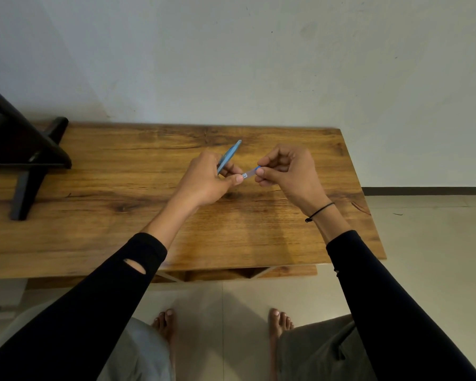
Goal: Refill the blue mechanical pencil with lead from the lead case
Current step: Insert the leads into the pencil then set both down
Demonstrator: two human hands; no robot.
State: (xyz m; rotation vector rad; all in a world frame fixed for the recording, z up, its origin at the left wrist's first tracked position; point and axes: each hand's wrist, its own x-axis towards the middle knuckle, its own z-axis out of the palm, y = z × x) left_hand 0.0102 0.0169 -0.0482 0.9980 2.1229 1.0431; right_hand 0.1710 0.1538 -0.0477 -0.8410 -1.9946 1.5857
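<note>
Two bare feet (165, 324) on pale tile, one wood table (94, 229) against a grey wall, one pencil (229, 155) clasped in the left hand (206, 178), one lead case (250, 172) pinched between both, right hand (289, 171) closed on its far end.

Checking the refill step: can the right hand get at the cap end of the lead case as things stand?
Probably yes. The right hand already pinches the blue-capped end of the lead case, while the left hand grips the other end along with the blue mechanical pencil. Nothing stands between them.
</note>
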